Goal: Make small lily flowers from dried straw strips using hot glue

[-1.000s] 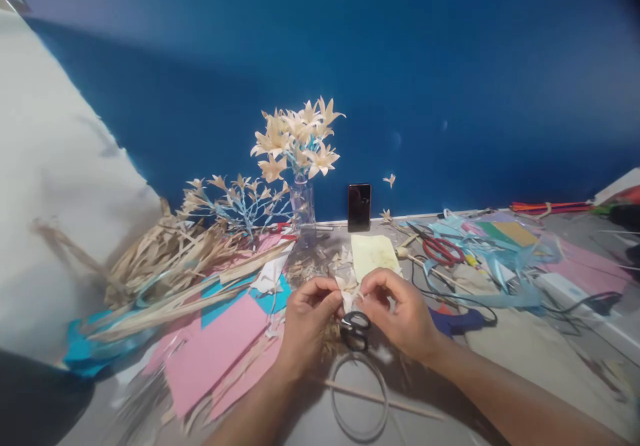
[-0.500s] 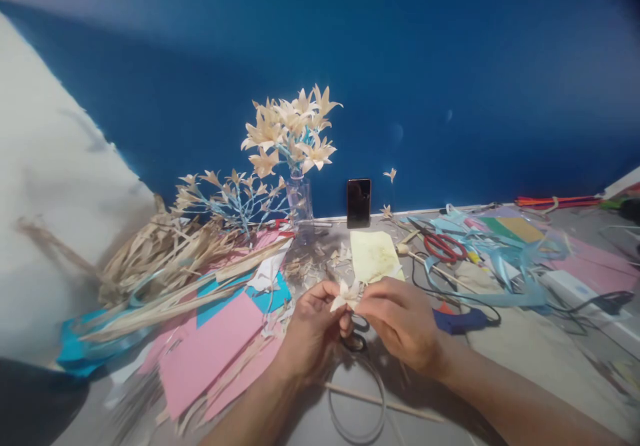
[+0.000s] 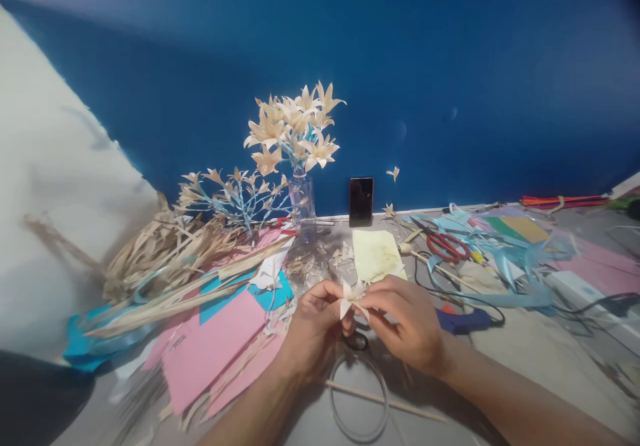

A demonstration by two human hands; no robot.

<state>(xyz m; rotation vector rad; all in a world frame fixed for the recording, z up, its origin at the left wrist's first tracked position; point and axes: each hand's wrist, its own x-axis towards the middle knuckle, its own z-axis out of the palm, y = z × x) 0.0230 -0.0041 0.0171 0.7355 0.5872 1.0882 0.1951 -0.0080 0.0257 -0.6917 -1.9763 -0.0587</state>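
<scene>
Between both hands is a small cream artificial flower (image 3: 352, 295) with pointed petals. My left hand (image 3: 315, 329) is closed, pinching the flower at its left side and base. On the other side, my right hand (image 3: 407, 319) pinches a petal between thumb and forefinger. Part of the flower's base is hidden behind the fingers. Just beneath the hands lies a pair of scissors, its black handle (image 3: 356, 341) showing. A coil of grey wire (image 3: 359, 436) and a thin wooden stick (image 3: 410, 409) lie closer to me.
Behind stand a clear bottle (image 3: 303, 213) with a cream bouquet (image 3: 295, 123) and a phone (image 3: 361, 201). Pink paper (image 3: 215, 353) and dried husks (image 3: 150, 253) spread left. A yellow sheet (image 3: 376, 253), red-handled scissors (image 3: 447, 247), a blue glue gun (image 3: 465, 321) and ribbons (image 3: 520, 289) lie right.
The flower has turned slightly in the fingers, and its lower right petal now shows more. My right fingers have shifted a little on it. The whole view has moved slightly.
</scene>
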